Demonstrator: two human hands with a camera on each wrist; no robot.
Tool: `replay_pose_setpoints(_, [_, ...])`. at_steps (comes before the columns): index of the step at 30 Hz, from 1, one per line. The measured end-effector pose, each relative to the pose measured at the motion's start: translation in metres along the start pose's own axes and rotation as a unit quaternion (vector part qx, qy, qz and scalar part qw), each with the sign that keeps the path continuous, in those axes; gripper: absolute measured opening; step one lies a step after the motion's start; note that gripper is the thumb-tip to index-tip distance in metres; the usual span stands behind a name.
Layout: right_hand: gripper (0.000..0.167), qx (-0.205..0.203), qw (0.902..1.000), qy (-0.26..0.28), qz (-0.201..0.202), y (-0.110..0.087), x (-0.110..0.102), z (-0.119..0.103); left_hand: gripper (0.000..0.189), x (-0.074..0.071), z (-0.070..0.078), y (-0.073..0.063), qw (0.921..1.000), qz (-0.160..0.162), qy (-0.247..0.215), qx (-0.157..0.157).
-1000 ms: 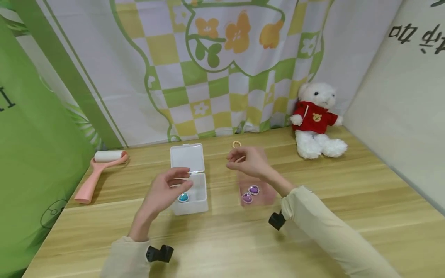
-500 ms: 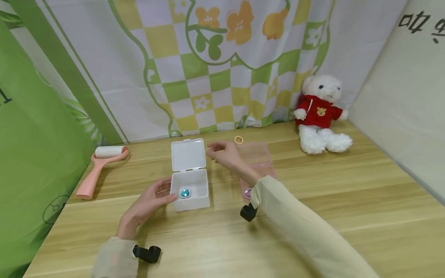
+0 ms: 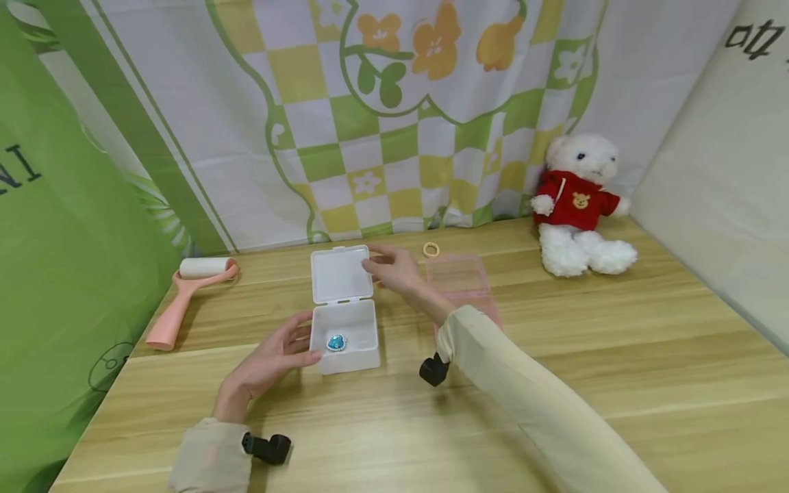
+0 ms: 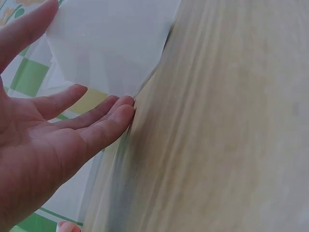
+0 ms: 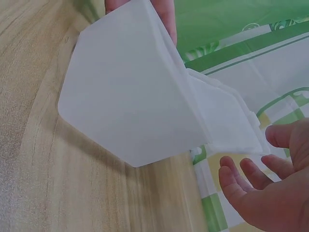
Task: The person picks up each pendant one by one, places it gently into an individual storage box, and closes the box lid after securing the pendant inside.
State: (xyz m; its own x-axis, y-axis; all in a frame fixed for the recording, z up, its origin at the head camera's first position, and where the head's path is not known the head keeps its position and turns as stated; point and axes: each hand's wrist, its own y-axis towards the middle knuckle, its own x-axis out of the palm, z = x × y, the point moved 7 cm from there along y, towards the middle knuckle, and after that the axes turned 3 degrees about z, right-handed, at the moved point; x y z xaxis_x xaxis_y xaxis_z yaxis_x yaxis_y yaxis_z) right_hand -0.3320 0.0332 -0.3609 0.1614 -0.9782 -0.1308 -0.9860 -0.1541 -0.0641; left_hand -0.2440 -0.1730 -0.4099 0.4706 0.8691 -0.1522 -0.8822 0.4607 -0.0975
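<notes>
A white plastic box stands on the table, its hinged lid raised at the back. Inside lies a blue heart-shaped gem with a pale beaded border. My left hand touches the box's left side, thumb at the rim and the other fingers fairly straight along the wall. My right hand is at the lid's right edge. In the right wrist view its thumb and loosely bent fingers stand apart around that edge, without a clear pinch.
A pink see-through box lies open under my right forearm, its front part hidden. A small yellowish ring sits behind it. A pink lint roller lies at the left, and a white teddy bear in red sits back right.
My left hand has come down to the white box's side. My right hand has moved left from above the pink box to the white lid's edge. The purple gems are now hidden behind my arm.
</notes>
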Motion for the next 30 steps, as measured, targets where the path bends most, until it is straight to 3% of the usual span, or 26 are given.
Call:
replay_pose_setpoints(6, [0.046, -0.017, 0.9998, -0.003, 0.008, -0.004, -0.003, -0.006, 0.083, 0.001, 0.0, 0.0, 1.0, -0.004, 0.002, 0.001])
replay_pose_setpoints(13, [0.043, -0.07, 0.9975, -0.01, -0.004, -0.018, -0.005, -0.015, 0.083, 0.0, -0.004, 0.002, 0.9999, -0.002, 0.012, -0.003])
replay_pose_setpoints(22, [0.034, -0.119, 0.9927, -0.009, -0.012, -0.057, 0.0, -0.018, 0.084, -0.001, -0.006, 0.0, 0.9994, 0.006, 0.03, -0.016])
replay_pose_setpoints(30, [0.022, -0.139, 0.9903, -0.007, 0.009, -0.094, 0.009, 0.006, 0.082, -0.003, -0.006, 0.001, 0.9987, 0.011, 0.047, -0.015])
